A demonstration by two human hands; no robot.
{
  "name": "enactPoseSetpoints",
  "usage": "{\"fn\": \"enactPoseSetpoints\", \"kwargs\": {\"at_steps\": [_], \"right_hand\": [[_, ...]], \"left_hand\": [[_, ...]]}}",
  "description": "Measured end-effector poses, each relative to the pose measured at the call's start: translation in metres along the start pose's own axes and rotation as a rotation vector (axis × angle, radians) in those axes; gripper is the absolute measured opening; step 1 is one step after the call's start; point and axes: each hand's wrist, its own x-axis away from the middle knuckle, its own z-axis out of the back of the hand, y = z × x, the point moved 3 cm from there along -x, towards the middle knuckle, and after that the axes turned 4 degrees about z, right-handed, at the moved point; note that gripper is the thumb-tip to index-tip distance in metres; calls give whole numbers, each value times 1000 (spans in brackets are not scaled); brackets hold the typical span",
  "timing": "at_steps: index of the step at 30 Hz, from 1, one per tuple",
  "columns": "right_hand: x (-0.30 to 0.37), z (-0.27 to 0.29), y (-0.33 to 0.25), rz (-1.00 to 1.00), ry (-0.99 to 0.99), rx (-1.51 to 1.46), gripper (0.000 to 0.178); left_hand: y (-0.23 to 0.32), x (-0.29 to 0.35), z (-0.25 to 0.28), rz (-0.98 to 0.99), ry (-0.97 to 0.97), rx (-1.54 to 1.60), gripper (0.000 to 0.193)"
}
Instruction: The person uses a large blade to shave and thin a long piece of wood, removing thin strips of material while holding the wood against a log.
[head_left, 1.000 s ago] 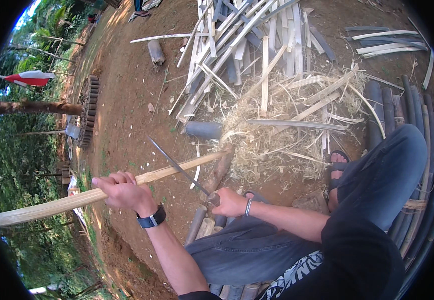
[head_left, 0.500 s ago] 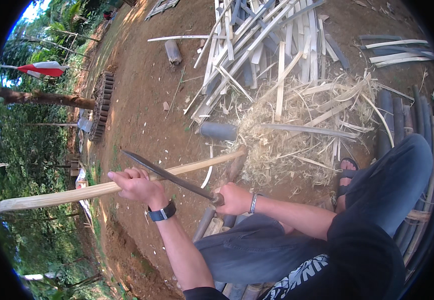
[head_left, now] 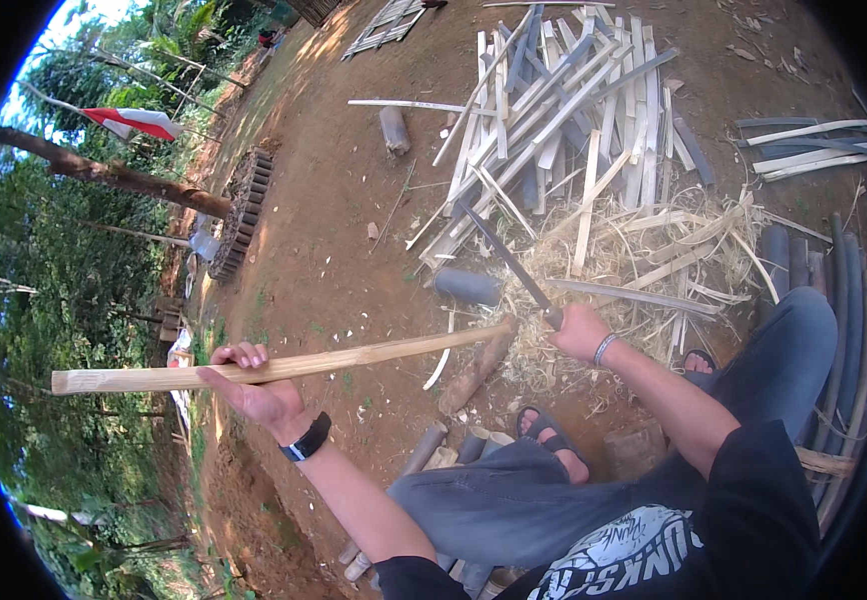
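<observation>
A long pale bamboo strip (head_left: 364,355) lies across my left hand (head_left: 259,388), the palm turned up and the thumb and fingers on either side of it. Its right end meets a short brown log (head_left: 478,372) on the ground. My right hand (head_left: 580,332) is closed round the handle of a machete (head_left: 510,260). The dark blade points up and to the left, apart from the strip, over the edge of a heap of thin bamboo shavings (head_left: 644,290).
A large pile of split bamboo strips (head_left: 554,110) covers the ground ahead. Beside the shavings lies a dark bamboo section (head_left: 469,286). Whole bamboo poles (head_left: 844,330) run along my right side. My sandalled foot (head_left: 554,445) is near the log.
The machete has swung away from the strip, moving right and forward with my right hand. My left hand has opened its grip somewhat, and the strip has turned closer to level.
</observation>
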Motion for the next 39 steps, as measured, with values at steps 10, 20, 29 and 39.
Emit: {"fn": "enactPoseSetpoints", "kwargs": {"at_steps": [10,20,29,39], "right_hand": [[29,187,-89,376,188,717,12],[22,182,-120,496,345,328,21],[21,187,-103,380,447,296,25],[22,187,-87,363,301,-455,21]], "left_hand": [[51,-2,-13,45,-54,-17,61],[36,-16,-56,273,-301,209,69],[18,-37,-77,85,-89,-96,58],[-34,-77,-98,136,28,-200,53]]}}
